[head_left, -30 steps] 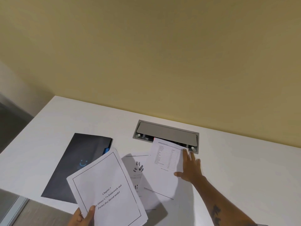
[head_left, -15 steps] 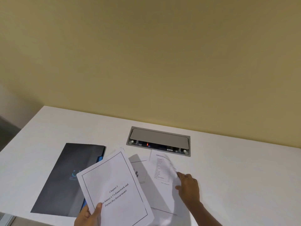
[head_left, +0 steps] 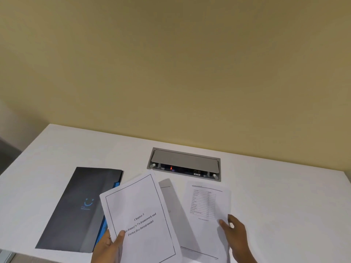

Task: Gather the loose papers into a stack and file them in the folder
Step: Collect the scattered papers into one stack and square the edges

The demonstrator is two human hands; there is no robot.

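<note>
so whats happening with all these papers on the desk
A person is gathering loose sheets at a white desk. The left hand holds the "Chapter 3" title page up by its lower edge. The right hand is on the sheet with a printed table, which lies over other pages. The dark folder lies closed to the left; nothing is filed yet.

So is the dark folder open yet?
No, the dark folder lies closed flat on the white desk, its logo cover facing up.
</note>
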